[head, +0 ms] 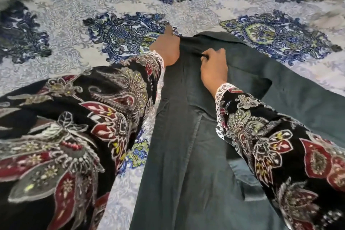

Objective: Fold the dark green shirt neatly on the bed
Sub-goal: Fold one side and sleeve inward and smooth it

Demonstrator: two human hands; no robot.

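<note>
Patterned bedsheet [71,30] beneath the dark green shirt [186,136]: my left hand [166,50] grips its far-left edge, my right hand [213,69] pinches a fold beside; uneven pulling risks creases.

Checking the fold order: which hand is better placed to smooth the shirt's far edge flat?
Probably the left hand: it rests at the dark green shirt's far left edge, forefinger straight. The right hand pinches a crease.

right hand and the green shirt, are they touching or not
Touching. The head view shows the right hand with its fingers curled into a raised fold of the dark green shirt, pinching it.
</note>
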